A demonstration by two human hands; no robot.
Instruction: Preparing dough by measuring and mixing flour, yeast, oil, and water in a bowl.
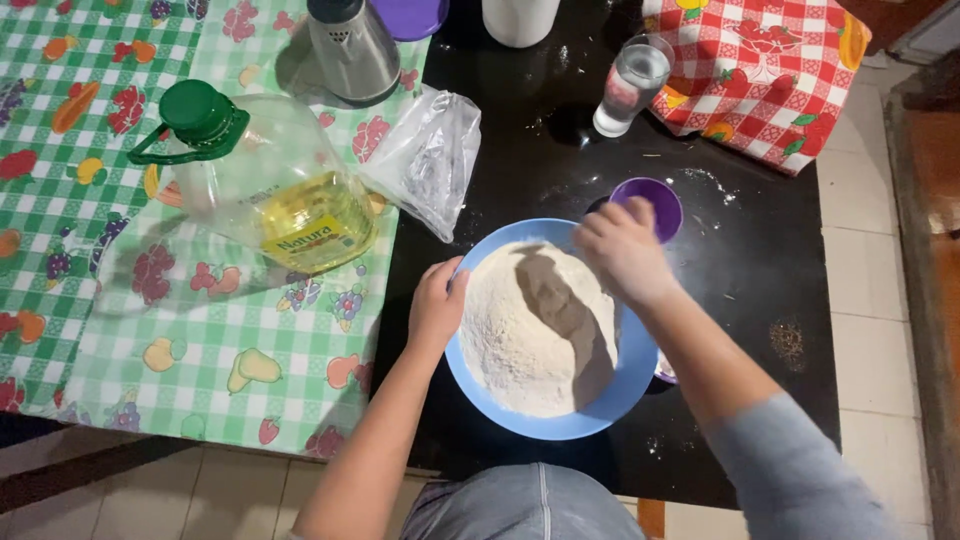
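Flour [530, 330] heaps pale and mounded (part in shadow) in a blue bowl [470, 385] on the black table [760, 280]. Left hand [437, 300] curls closed on the bowl's rim; right hand [622, 248] hovers above, fingers bunched, holding nothing visible. Purple cup [662, 205] beside.

Warm indoor light falls from above, bright enough to show colours clearly. The right hand [622, 245] throws a dark, sharp-edged shadow across the flour [520, 335], and the oil bottle [270, 190] casts a soft grey one on the green checked cloth [100, 330]. The black desk [760, 270] gives faint glare. Focus is slightly soft, with wide-angle bending near the edges.
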